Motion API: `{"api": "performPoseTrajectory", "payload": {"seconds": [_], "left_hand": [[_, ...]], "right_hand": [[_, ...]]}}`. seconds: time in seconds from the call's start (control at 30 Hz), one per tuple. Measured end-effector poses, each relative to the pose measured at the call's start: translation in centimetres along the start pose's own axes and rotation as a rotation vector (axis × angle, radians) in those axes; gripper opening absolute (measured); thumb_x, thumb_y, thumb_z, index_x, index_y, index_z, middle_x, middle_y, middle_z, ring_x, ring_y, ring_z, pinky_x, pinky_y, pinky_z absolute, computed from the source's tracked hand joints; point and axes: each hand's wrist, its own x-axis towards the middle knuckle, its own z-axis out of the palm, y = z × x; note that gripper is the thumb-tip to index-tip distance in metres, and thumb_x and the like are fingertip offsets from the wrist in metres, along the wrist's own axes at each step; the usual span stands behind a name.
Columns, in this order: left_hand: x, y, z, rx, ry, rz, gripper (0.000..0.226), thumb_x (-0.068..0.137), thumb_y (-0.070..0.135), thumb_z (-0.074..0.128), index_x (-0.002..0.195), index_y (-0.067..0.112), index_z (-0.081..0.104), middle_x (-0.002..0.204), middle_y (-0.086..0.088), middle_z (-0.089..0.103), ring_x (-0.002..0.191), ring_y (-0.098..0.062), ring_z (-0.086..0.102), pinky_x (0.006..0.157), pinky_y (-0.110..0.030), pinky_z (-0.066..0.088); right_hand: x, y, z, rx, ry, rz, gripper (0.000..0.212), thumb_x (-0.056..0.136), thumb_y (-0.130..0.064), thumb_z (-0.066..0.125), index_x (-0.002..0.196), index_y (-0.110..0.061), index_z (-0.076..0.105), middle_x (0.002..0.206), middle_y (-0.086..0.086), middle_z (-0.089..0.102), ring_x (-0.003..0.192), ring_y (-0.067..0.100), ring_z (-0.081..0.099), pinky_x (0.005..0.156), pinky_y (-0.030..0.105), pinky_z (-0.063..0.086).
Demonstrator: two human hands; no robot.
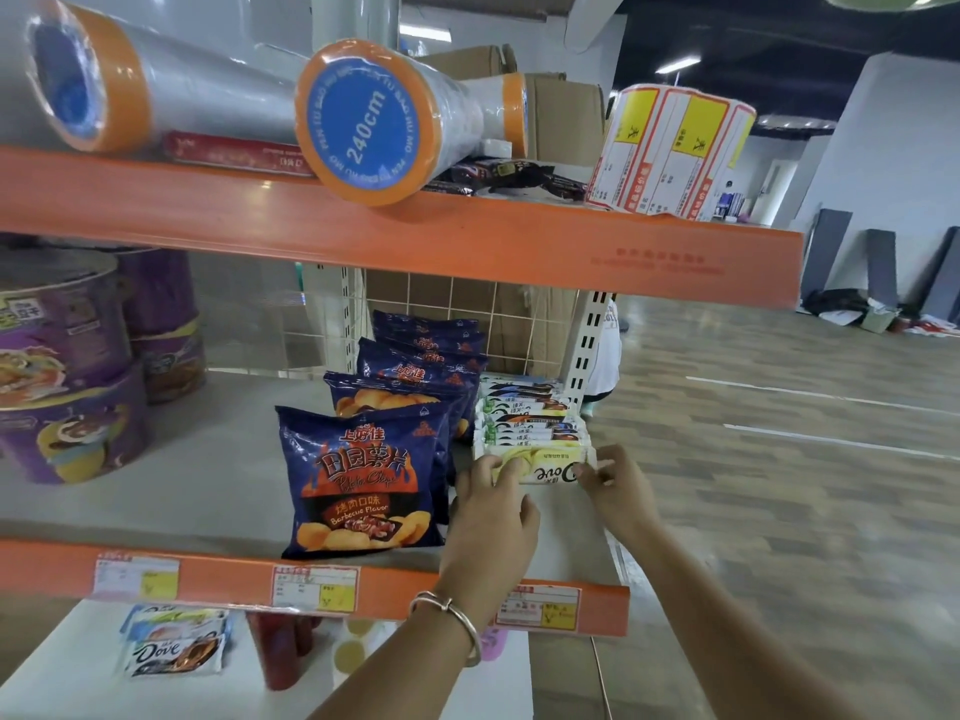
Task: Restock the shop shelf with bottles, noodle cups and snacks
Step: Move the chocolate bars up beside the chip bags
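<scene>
A yellow-and-white Dove bar (540, 465) lies flat on the middle shelf (218, 459) near its right end, a little back from the orange front edge. Its long axis runs left to right, parallel to that edge, and its printed logo reads upside down from here, so the top of the wrapper faces the back of the shelf. The left hand (493, 501) pinches the bar's left end between thumb and fingers; the right hand (615, 485) pinches the right end, so both hands are closed on it. A metal bangle (452, 615) sits on the left wrist.

Directly behind the bar, touching or nearly so, is a row of more Dove bars (524, 413) stacked back toward the wire grid. Just to the left stands a file of dark blue barbecue potato chip bags (363, 470), upright, facing forward. Purple noodle cups (67, 376) are stacked at the shelf's left end, well apart. On the shelf above lie film rolls (374, 127) with orange rims and a roll of price labels (670, 153). Below, more Dove bars (174, 641) lie on a white surface.
</scene>
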Motion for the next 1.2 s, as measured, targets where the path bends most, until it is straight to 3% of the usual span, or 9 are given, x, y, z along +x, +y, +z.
{"api": "performPoseTrajectory", "payload": {"seconds": [0.13,0.47,0.73,0.93,1.0,1.07,1.1,1.13,1.2], "left_hand": [[-0.2,0.1,-0.5,-0.030,-0.007,0.038,0.044,0.094,0.031,0.040,0.138,0.024,0.035,0.137,0.005,0.028,0.130,-0.014,0.025,0.103,-0.030,0.038],[-3.5,-0.9,-1.2,-0.109,-0.108,0.218,0.048,0.090,0.032,0.046,0.138,0.029,0.036,0.133,0.004,0.030,0.130,-0.013,0.022,0.104,-0.029,0.036],[-9.9,-3.5,-3.5,-0.056,-0.078,0.215,0.046,0.088,0.036,0.050,0.134,0.032,0.041,0.130,0.004,0.030,0.127,-0.015,0.026,0.105,-0.027,0.034],[-16.7,-7.7,-5.7,0.065,-0.048,-0.026,0.049,0.086,0.036,0.051,0.134,0.035,0.040,0.128,0.000,0.033,0.122,-0.023,0.028,0.108,-0.029,0.027],[-19.3,-9.7,-6.6,0.027,-0.026,-0.210,0.050,0.085,0.036,0.052,0.134,0.036,0.041,0.126,-0.001,0.036,0.120,-0.024,0.030,0.106,-0.030,0.026],[-21.9,-11.5,-8.1,-0.038,0.028,-0.389,0.051,0.082,0.040,0.052,0.132,0.037,0.043,0.126,-0.002,0.037,0.123,-0.026,0.031,0.107,-0.032,0.026],[-23.1,-12.4,-9.0,-0.066,0.038,-0.465,0.053,0.079,0.043,0.050,0.132,0.036,0.044,0.129,-0.004,0.036,0.124,-0.027,0.030,0.108,-0.033,0.025],[-24.1,-13.3,-10.1,-0.085,0.053,-0.528,0.057,0.077,0.045,0.048,0.133,0.034,0.044,0.132,-0.006,0.034,0.126,-0.028,0.028,0.109,-0.034,0.025],[-25.6,-15.5,-12.3,-0.124,0.101,-0.648,0.054,0.081,0.041,0.051,0.133,0.032,0.045,0.137,-0.010,0.030,0.129,-0.031,0.027,0.110,-0.035,0.026]], "right_hand": [[-1.2,1.0,-0.1,0.094,0.076,0.078,0.048,0.094,-0.029,0.055,0.134,-0.005,0.044,0.102,0.009,0.060,0.088,0.021,0.055,0.074,0.029,0.041],[-7.9,6.5,-0.7,0.093,0.310,0.402,0.043,0.096,-0.023,0.048,0.130,0.003,0.048,0.125,0.028,0.055,0.110,0.037,0.052,0.096,0.042,0.042],[-13.8,6.0,-0.9,-0.105,0.123,0.440,0.045,0.093,-0.016,0.051,0.135,-0.001,0.045,0.142,0.028,0.035,0.122,0.036,0.045,0.101,0.034,0.037],[-20.1,4.6,1.5,-0.203,-0.115,0.409,0.041,0.089,-0.015,0.057,0.128,-0.005,0.052,0.136,0.023,0.039,0.108,0.035,0.052,0.087,0.030,0.043],[-22.3,4.9,2.5,-0.163,-0.160,0.414,0.031,0.082,-0.014,0.060,0.110,-0.002,0.061,0.104,0.019,0.058,0.077,0.028,0.061,0.069,0.027,0.047],[-24.2,5.3,3.6,-0.159,-0.204,0.410,0.009,0.074,-0.014,0.063,0.073,-0.006,0.059,0.061,0.006,0.053,0.040,0.010,0.054,0.039,0.018,0.041],[-25.2,5.2,4.4,-0.180,-0.270,0.394,0.011,0.078,-0.014,0.061,0.069,-0.012,0.055,0.060,0.003,0.050,0.040,0.006,0.052,0.037,0.012,0.039],[-26.1,4.9,5.4,-0.209,-0.337,0.378,0.005,0.080,-0.015,0.061,0.077,-0.013,0.057,0.070,0.004,0.054,0.053,0.007,0.057,0.046,0.010,0.044],[-26.8,5.0,7.9,-0.277,-0.402,0.332,0.034,0.076,-0.019,0.062,0.109,-0.011,0.060,0.103,0.014,0.061,0.085,0.024,0.059,0.076,0.025,0.053]]}}
